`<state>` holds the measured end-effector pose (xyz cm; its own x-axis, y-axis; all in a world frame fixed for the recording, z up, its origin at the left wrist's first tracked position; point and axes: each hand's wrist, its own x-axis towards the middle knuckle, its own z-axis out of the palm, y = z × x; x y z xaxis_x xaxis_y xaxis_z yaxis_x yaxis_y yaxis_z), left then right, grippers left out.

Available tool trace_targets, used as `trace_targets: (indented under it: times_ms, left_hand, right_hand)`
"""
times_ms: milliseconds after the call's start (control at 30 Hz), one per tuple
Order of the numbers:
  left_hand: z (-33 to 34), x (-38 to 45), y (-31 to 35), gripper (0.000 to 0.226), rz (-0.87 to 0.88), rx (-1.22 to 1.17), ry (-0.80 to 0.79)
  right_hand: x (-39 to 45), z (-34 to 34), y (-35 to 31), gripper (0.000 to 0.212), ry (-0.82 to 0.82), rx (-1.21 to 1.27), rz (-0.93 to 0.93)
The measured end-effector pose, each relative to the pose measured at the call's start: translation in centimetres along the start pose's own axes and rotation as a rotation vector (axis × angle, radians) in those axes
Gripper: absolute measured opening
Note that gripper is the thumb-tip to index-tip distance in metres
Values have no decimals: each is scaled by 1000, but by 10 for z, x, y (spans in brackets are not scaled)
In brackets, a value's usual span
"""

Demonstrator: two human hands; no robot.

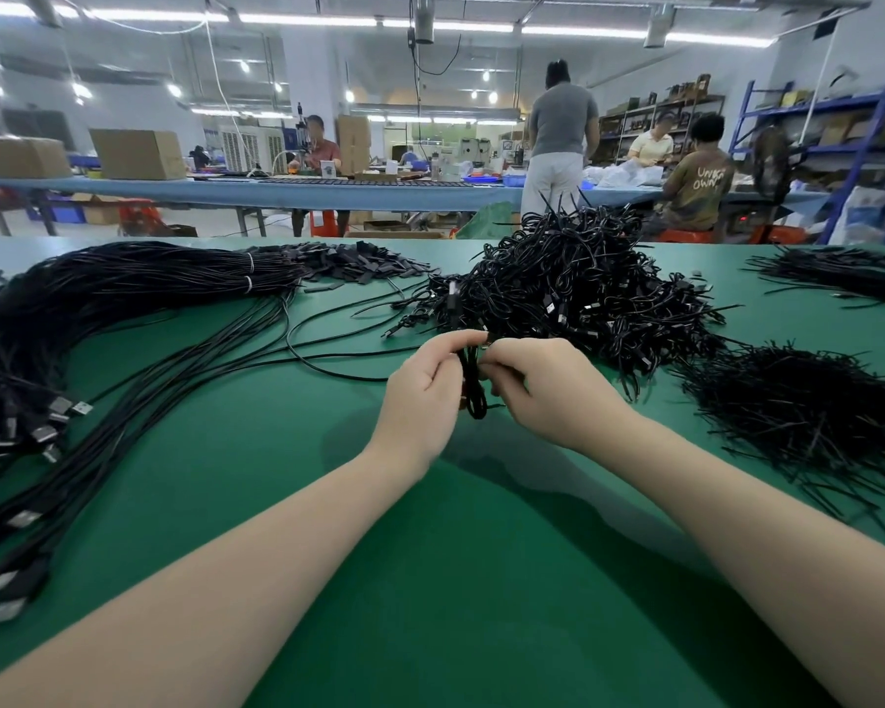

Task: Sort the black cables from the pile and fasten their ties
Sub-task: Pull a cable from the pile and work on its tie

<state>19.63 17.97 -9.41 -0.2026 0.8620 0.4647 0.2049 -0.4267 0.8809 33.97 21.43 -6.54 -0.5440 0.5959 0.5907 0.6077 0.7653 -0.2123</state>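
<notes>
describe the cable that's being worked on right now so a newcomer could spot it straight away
On the green table, look just in front of the big tangled cable pile. There the left hand and right hand meet around one small coiled cable. It is the only cable lifted off the table and held.

Bare green counter [461,580] is lying open in the near middle, giving the forearms room to pass. A tall pile of coiled cables [573,293] is blocking the way just beyond the hands. Long straight cables [124,319] are sprawling across the left side, and a heap of loose ties [808,416] is crowding the right, narrowing the free lane between them.
</notes>
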Motion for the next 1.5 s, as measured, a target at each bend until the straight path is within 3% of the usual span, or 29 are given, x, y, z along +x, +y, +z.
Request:
trace_targets:
  times_ms: [233, 367, 500, 633, 733, 767, 833, 900, 967, 1167, 1367, 1433, 1500]
  left_hand:
    - [-3, 5, 3, 40, -315, -281, -98]
    - [-5, 3, -3, 35, -196, -95, -138]
    - [-4, 4, -6, 31, 47, 295, -18]
    - [-4, 2, -2, 11, -32, 134, -41]
    - [-3, 3, -1, 18, -83, 93, 5]
    - [-3, 3, 0, 12, -129, 0, 1]
    - [-6, 4, 0, 27, -262, -211, -31]
    - [-8, 4, 4, 27, -330, -344, -75]
    - [-8, 4, 7, 19, -328, -341, -117]
    - [-5, 1, 1, 39, -190, -147, -187]
    - [-7, 4, -8, 34, 0, 73, -50]
    - [-6, 4, -9, 24, 25, 117, 10]
    - [-6, 5, -7, 9, -45, -5, -3]
  right_hand:
    - [-4, -7, -3, 30, 71, -356, -148]
    - [-9, -3, 0, 23, 90, -222, -96]
    - [-5, 0, 2, 14, 163, -35, -67]
    - [-4, 1, -2, 10, 190, -35, -84]
    - [-3, 2, 1, 16, 131, -168, -123]
    - [-3, 1, 1, 15, 120, -217, -144]
    - [-7, 1, 0, 10, 109, -339, -203]
    - [-10, 2, -1, 9, 144, -437, -257]
    - [-9, 3, 0, 8, 195, -440, -244]
    - [-12, 8, 6, 13, 169, -282, -37]
    - [-10, 11, 8, 18, 82, -260, -16]
    - [-9, 11, 6, 13, 149, -251, -14]
    - [-8, 11, 3, 10, 225, -270, -64]
